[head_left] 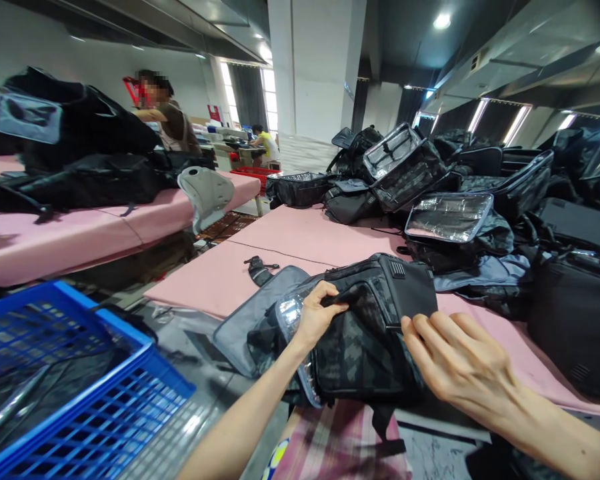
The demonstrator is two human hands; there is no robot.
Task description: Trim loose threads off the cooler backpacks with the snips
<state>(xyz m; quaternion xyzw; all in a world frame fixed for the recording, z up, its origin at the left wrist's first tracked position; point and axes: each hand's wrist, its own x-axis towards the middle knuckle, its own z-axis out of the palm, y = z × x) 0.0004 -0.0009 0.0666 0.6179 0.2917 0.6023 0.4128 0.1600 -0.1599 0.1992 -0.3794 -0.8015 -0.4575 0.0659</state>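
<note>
A dark camouflage backpack (pixel 355 353) lies across my lap and the edge of the pink table, its grey-lined flap (pixel 260 320) spread out to the left. My left hand (pixel 317 313) pinches a fold of the backpack's black fabric between thumb and fingers. Over the bag's right side, my right hand (pixel 455 363) is closed, fingers curled at the edge of the smooth black panel (pixel 415 293). What the right fingers grip is hidden behind the hand.
Many similar bags (pixel 405 167) are heaped on the pink table (pixel 300 233) to the right and back. A blue plastic crate (pixel 145 340) stands at lower left. Behind it, black bags (pixel 95 180) lie on another table near a grey chair back (pixel 205 197). Two people work farther off.
</note>
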